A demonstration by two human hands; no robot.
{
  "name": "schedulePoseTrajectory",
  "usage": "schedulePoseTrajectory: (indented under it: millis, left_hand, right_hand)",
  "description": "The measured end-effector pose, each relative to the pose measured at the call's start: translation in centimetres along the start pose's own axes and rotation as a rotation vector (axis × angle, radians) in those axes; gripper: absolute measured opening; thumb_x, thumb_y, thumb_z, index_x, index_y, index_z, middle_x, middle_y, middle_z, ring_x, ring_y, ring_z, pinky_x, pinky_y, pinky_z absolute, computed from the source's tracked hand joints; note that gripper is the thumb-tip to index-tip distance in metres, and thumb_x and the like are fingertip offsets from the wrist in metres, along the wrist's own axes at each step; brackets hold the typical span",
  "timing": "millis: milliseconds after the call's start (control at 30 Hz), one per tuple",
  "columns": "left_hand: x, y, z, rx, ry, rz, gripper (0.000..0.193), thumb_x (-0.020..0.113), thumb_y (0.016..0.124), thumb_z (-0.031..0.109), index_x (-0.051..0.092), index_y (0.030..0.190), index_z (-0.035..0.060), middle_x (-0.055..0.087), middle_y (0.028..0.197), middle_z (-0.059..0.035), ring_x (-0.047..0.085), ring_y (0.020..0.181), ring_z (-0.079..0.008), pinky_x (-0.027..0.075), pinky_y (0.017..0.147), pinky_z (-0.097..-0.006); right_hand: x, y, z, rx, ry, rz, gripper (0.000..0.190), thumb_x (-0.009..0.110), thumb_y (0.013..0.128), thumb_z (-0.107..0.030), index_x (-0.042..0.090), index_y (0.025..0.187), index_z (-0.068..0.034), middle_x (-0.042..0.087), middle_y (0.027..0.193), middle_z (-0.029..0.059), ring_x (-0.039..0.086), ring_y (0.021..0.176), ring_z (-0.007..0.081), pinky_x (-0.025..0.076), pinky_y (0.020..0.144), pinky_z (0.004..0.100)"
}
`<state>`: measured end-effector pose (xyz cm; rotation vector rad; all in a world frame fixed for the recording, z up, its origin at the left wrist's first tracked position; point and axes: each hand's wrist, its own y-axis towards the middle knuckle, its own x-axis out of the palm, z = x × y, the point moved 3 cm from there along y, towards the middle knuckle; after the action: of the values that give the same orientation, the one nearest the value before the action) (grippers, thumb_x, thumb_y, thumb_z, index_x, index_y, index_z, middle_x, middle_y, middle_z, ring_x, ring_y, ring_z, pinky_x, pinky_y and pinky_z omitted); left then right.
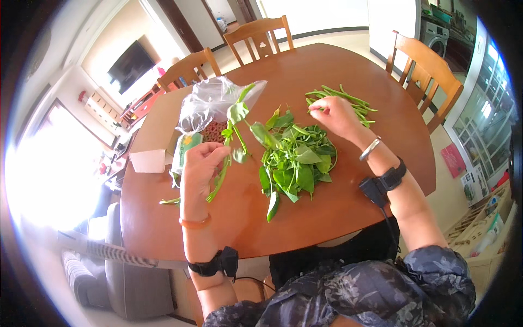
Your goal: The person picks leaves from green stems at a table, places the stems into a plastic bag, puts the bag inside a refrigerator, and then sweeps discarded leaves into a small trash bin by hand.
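Note:
My left hand pinches a long green leafy stem between thumb and fingers. The stem stands nearly upright above the table, its lower end showing below the fingers. Over a bundle of bare green stems hovers my right hand, thumb and fingertips drawn together. Whether anything small is between them I cannot tell. Between my hands a loose heap of green leaves and thin stalks lies on the table. Another green stem lies partly hidden behind my left wrist.
The brown wooden table has a curved edge. At its left lie a clear plastic bag, reddish-brown pellets, a green packet and cardboard. Wooden chairs stand around the far side. A cable hangs from my right wrist strap.

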<state>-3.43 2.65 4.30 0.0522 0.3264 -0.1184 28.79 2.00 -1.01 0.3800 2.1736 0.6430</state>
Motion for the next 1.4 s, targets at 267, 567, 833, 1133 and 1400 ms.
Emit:
schedulePoseTrajectory:
  millis: [267, 567, 833, 1133, 1400]
  left_hand:
    - [1.3, 5.4, -1.3, 0.022, -0.446, 0.031, 0.013, 0.063, 0.082, 0.010, 0.066, 0.079, -0.0021, 0.059, 0.064, -0.0021, 0.051, 0.054, -0.0072, 0.040, 0.049, -0.0210]
    - [1.2, 5.4, -5.5, -0.216, -0.698, -0.115, 0.024, 0.059, 0.087, 0.021, 0.064, 0.104, 0.0045, 0.062, 0.078, 0.0032, 0.053, 0.063, -0.0054, 0.038, 0.048, -0.0200]
    - [3.6, 3.7, -3.7, -0.009, -0.685, -0.322, 0.027, 0.059, 0.088, 0.019, 0.063, 0.108, -0.0001, 0.065, 0.084, -0.0004, 0.055, 0.068, -0.0056, 0.043, 0.058, -0.0183]
    - [6.9, 0.7, -2.7, -0.121, -0.560, -0.545, 0.025, 0.061, 0.086, 0.009, 0.061, 0.109, -0.0007, 0.068, 0.097, -0.0097, 0.062, 0.076, -0.0095, 0.051, 0.067, -0.0221]
    - [7.4, -0.3, -1.8, -0.269, -0.573, -0.601, 0.022, 0.056, 0.089, 0.015, 0.066, 0.101, -0.0019, 0.063, 0.075, -0.0014, 0.056, 0.065, -0.0042, 0.038, 0.051, -0.0172]
  right_hand:
    - [-0.2, -0.3, -0.6, 0.018, 0.038, -0.017, 0.019, 0.063, 0.079, -0.020, 0.070, 0.087, -0.004, 0.068, 0.078, 0.0112, 0.066, 0.073, 0.0253, 0.051, 0.065, 0.0340]
    - [0.7, -0.4, 0.0, 0.048, 0.039, -0.070, 0.018, 0.064, 0.079, -0.018, 0.070, 0.089, -0.005, 0.068, 0.081, 0.0114, 0.065, 0.070, 0.0223, 0.050, 0.064, 0.0330]
    - [0.4, -0.3, -0.9, 0.067, 0.033, -0.094, 0.017, 0.063, 0.084, -0.015, 0.069, 0.094, -0.002, 0.068, 0.079, 0.0108, 0.063, 0.066, 0.0149, 0.049, 0.061, 0.0260]
    - [-0.2, -0.4, -4.7, 0.132, 0.960, -0.144, 0.046, 0.053, 0.095, -0.026, 0.044, 0.135, -0.005, 0.062, 0.115, 0.0056, 0.056, 0.079, 0.0057, 0.045, 0.058, 0.0180]
    - [-0.4, -0.4, -4.6, 0.212, 1.240, -0.192, 0.036, 0.059, 0.092, -0.021, 0.055, 0.124, -0.006, 0.065, 0.092, 0.0018, 0.052, 0.067, 0.0021, 0.042, 0.052, 0.0150]
